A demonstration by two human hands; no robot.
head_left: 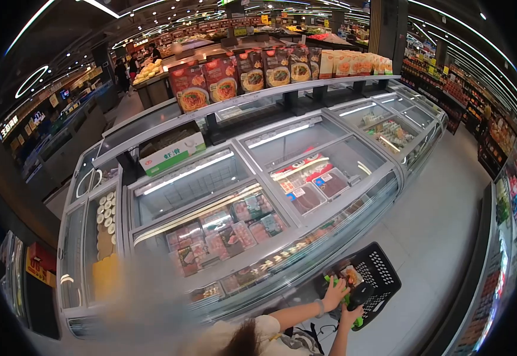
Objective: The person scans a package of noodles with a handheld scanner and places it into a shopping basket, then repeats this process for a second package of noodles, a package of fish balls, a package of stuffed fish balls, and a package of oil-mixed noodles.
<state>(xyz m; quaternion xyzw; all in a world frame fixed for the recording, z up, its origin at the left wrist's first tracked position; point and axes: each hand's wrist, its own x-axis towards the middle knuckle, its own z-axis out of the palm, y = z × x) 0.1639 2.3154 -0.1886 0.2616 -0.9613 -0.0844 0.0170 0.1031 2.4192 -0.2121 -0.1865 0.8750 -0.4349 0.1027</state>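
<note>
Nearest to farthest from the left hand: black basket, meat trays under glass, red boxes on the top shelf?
From the left hand, gripping the green handle:
1. Black basket, right beneath it.
2. Meat trays, in the freezer ahead.
3. Red boxes, top shelf beyond.

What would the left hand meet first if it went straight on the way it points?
Probably the packaged food in the black basket, just beyond the left hand; depth is unclear.

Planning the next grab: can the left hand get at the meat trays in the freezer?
Probably not: the left hand is on the basket, and a glass lid seems to cover the meat trays.
</note>
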